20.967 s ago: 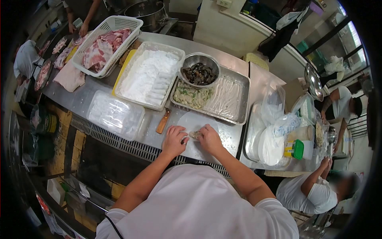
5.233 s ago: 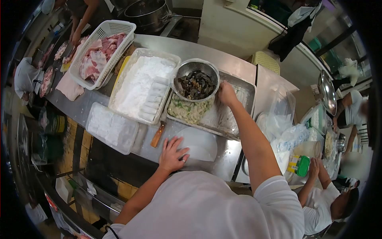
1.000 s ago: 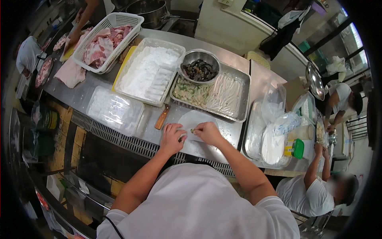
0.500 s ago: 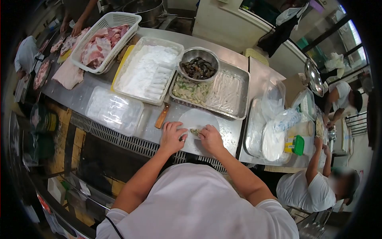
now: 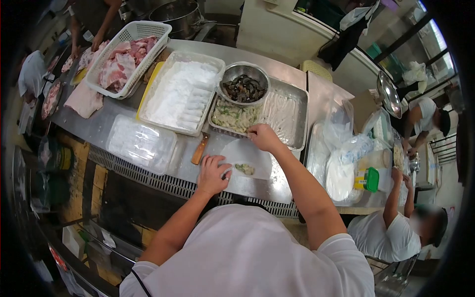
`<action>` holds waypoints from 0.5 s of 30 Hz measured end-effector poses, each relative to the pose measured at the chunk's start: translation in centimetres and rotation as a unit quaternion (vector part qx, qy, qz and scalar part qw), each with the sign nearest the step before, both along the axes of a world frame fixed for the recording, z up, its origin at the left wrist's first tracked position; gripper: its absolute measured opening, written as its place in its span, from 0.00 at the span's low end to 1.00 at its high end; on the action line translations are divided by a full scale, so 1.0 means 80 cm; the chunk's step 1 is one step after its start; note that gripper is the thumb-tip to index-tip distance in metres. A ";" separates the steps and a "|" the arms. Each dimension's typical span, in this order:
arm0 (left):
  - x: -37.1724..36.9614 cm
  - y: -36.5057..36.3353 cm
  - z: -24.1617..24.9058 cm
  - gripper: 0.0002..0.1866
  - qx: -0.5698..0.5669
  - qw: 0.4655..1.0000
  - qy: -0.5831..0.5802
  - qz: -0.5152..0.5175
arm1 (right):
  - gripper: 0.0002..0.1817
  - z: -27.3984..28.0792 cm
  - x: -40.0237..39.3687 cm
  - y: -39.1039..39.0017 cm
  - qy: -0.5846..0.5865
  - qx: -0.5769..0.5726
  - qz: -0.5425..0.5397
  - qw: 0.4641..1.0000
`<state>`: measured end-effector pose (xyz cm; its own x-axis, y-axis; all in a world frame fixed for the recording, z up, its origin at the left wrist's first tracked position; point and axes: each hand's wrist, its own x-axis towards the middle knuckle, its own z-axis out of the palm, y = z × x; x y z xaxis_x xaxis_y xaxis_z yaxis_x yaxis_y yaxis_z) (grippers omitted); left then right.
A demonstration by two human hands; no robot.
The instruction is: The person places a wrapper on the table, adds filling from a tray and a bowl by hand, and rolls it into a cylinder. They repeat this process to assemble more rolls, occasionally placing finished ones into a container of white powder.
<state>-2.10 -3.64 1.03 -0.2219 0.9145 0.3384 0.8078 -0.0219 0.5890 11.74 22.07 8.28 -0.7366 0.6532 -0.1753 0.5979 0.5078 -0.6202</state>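
A round white wrapper (image 5: 232, 150) lies on the steel counter in front of me, with a small portion of pale green-flecked filling (image 5: 245, 169) on it. My left hand (image 5: 213, 174) rests at the wrapper's left edge, fingers apart, holding nothing. My right hand (image 5: 263, 136) is at the near edge of the steel tray (image 5: 303, 129), beside the filling mixture (image 5: 231, 115); its fingers are bent together, and what is between them is too small to make out. A bowl of dark pieces (image 5: 244, 89) sits on the tray. A wooden-handled knife (image 5: 200, 148) lies left of the wrapper.
A white-powder tub with pale rolls (image 5: 180, 91), a clear lid (image 5: 141, 143) and a basket of raw meat (image 5: 126, 62) stand to the left. Plastic bags (image 5: 354, 148) and a green-lidded container (image 5: 367, 179) are at the right. Co-workers (image 5: 396, 225) work at both sides.
My right hand has moved up from the wrapper to the tray's edge, uncovering the filling on the wrapper. My left hand has barely moved.
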 end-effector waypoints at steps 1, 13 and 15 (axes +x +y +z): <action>-0.001 0.001 0.000 0.13 0.005 1.000 0.000 0.001 | 0.15 0.003 -0.005 -0.001 -0.008 0.010 0.011 1.000; 0.000 0.001 0.001 0.13 0.016 1.000 -0.008 -0.001 | 0.10 -0.006 0.074 -0.098 -0.002 -0.122 -0.049 0.991; 0.000 0.001 0.001 0.13 0.017 1.000 -0.009 -0.001 | 0.10 -0.014 0.083 -0.119 -0.018 -0.092 -0.048 0.994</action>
<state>-2.11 -3.52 1.07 -0.2259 0.9028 0.3659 0.7964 -0.0452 0.6031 18.34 12.55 7.14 -0.6634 0.6749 -0.3231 0.6613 0.3268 -0.6752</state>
